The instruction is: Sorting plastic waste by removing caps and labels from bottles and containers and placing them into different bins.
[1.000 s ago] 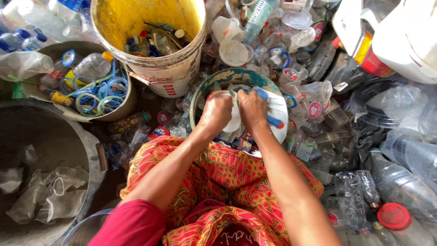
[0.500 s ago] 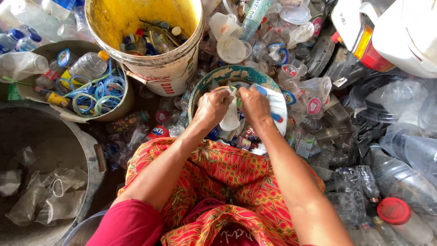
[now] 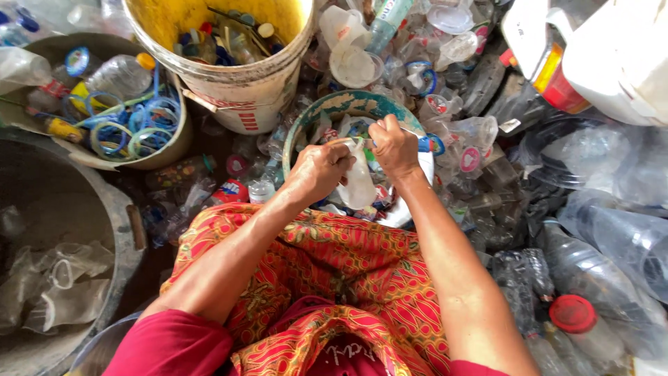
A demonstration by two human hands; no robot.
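Now both hands [image 3: 358, 161] grip clear cup [image 3: 360, 182] lying roughly upright

One camera sits on the person's head, looking straight down, close above the lap and bowl [image 3: 334, 106].

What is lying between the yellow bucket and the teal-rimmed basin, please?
In the head view, crushed clear bottles fill the gap between yellow bucket and teal-rimmed basin.
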